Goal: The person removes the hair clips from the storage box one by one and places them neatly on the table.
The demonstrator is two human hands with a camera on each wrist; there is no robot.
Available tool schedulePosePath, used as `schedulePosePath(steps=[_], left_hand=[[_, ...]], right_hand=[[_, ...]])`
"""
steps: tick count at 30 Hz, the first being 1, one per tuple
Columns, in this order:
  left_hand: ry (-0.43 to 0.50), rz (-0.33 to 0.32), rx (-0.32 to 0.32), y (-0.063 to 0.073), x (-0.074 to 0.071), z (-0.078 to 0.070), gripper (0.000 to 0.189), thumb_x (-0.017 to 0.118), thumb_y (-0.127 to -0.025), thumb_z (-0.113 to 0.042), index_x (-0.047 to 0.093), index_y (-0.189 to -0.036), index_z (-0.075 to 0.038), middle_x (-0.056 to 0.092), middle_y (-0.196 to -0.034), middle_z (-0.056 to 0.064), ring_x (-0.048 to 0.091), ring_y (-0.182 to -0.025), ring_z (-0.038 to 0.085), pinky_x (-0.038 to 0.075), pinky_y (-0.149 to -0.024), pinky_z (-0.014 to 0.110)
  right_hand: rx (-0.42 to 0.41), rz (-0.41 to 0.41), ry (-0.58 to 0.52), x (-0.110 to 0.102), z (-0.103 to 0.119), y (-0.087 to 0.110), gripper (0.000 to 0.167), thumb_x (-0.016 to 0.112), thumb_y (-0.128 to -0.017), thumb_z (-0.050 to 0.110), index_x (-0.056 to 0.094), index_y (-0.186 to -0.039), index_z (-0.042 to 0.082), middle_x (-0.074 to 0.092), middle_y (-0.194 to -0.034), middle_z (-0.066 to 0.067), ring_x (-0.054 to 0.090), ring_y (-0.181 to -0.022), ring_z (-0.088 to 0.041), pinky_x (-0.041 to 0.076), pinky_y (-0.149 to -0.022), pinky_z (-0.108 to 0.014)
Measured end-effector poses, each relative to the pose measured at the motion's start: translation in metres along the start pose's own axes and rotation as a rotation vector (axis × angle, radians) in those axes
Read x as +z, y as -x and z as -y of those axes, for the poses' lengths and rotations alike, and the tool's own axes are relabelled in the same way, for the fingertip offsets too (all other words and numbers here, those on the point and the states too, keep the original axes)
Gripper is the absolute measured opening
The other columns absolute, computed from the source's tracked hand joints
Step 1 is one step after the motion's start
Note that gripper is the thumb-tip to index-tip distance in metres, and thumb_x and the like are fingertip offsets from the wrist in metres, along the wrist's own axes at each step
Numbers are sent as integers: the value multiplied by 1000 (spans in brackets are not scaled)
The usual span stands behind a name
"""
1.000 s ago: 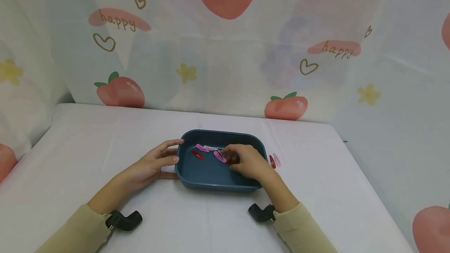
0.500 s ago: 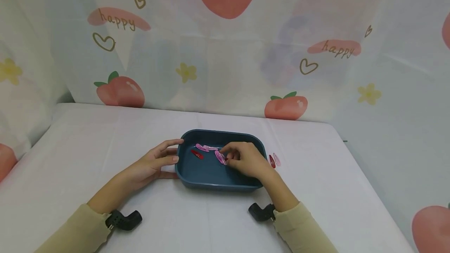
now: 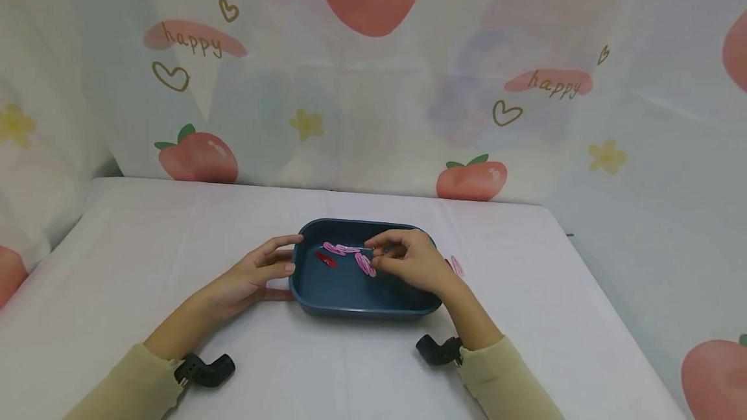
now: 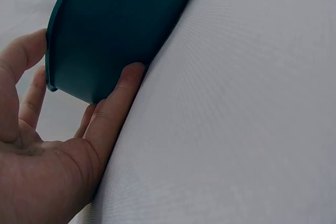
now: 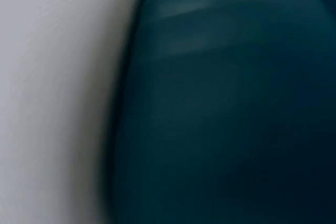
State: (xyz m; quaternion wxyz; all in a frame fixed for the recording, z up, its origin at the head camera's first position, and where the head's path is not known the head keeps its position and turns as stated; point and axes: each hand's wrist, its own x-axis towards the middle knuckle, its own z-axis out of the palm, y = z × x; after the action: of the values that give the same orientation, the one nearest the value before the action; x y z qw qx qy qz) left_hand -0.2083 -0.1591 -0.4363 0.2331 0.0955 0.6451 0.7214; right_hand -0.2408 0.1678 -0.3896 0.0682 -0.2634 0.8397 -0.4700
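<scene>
A dark blue rectangular tray (image 3: 362,303) stands on the white table with snap hair clips inside. Pink hair clips (image 3: 335,249) lie near its back wall, other pink ones (image 3: 364,264) near the middle, and a red hair clip (image 3: 325,259) to the left. My left hand (image 3: 251,274) rests spread against the tray's left end, fingertips at the rim and lower wall. Over the tray's right half is my right hand (image 3: 414,261), thumb and index finger bent towards each other just above the middle pink clips; I cannot tell whether it holds a clip.
Just right of the tray, a pink hair clip (image 3: 458,266) and a mostly hidden red one lie on the white tablecloth (image 3: 233,212). A patterned curtain (image 3: 373,96) closes off the back and sides. Black wrist cameras (image 3: 205,370) sit at both cuffs.
My right hand has lifted slightly, uncovering more of the middle pink clips. The red clip glimpsed under it a second ago no longer shows there. My left hand stays at the tray.
</scene>
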Motion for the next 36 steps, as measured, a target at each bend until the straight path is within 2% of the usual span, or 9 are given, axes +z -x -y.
schedulePosePath(steps=[5, 9, 12, 14, 17, 23, 28, 32, 36], left_hand=[[6, -1, -3, -1, 3, 5, 61, 59, -101, -16, 33, -155, -19, 27, -157, 20, 36, -140, 45, 53, -92, 58], [4, 19, -10, -3, 6, 9, 61, 61, -100, -18, 33, -155, -21, 27, -157, 20, 36, -139, 44, 53, -93, 58], [7, 28, -10, -4, 7, 11, 60, 61, -100, -18, 34, -154, -22, 27, -157, 20, 38, -138, 44, 53, -94, 58], [10, 31, -9, -4, 7, 12, 60, 61, -100, -18, 35, -154, -22, 27, -157, 20, 38, -138, 44, 53, -94, 58], [5, 28, -7, -4, 7, 14, 59, 60, -100, -17, 34, -154, -22, 27, -157, 21, 39, -137, 44, 53, -93, 58], [-6, 20, -7, -1, 4, 13, 58, 59, -101, -16, 35, -153, -21, 27, -157, 21, 39, -137, 45, 53, -93, 58], [-16, 4, -4, 3, 1, 10, 59, 59, -101, -15, 34, -154, -21, 27, -157, 21, 37, -138, 45, 53, -93, 58], [-28, -9, -11, 2, 0, 6, 59, 59, -101, -16, 34, -154, -22, 27, -157, 20, 37, -139, 46, 54, -92, 58], [-30, -19, -3, 0, -2, 2, 57, 59, -101, -16, 36, -153, -24, 28, -157, 19, 37, -139, 46, 53, -92, 58]], right_hand=[[-26, -44, -35, -2, -5, 2, 31, 74, -89, 10, 70, -119, 2, 69, -89, -7, 67, -76, -19, 57, -70, -24], [-15, -51, -98, -5, -9, 8, 37, 74, -87, 4, 67, -124, 3, 68, -111, -17, 70, -79, -20, 58, -74, -24], [-4, -48, -147, -10, -8, 13, 48, 73, -88, 4, 61, -134, 8, 63, -128, -20, 73, -84, -21, 59, -81, -26], [-11, -46, -160, -13, -7, 16, 56, 73, -89, 4, 54, -142, 12, 62, -131, -20, 73, -87, -23, 59, -83, -27], [-23, -53, -141, -19, -7, 21, 64, 71, -90, 4, 47, -148, 17, 64, -124, -21, 71, -90, -23, 59, -83, -27], [44, -70, -129, -33, -9, 32, 52, 68, -93, 5, 54, -141, 15, 67, -109, -19, 69, -89, -23, 60, -79, -29], [44, -83, -85, -49, -7, 36, 38, 66, -95, 6, 62, -132, 9, 65, -104, -15, 68, -91, -24, 61, -74, -29], [53, -80, -68, -68, -5, 39, 34, 64, -96, 5, 63, -130, 6, 62, -107, -18, 69, -91, -25, 62, -73, -31], [71, -100, -41, -83, -7, 38, 34, 63, -97, 6, 61, -131, 6, 60, -112, -21, 68, -90, -25, 61, -77, -32]])
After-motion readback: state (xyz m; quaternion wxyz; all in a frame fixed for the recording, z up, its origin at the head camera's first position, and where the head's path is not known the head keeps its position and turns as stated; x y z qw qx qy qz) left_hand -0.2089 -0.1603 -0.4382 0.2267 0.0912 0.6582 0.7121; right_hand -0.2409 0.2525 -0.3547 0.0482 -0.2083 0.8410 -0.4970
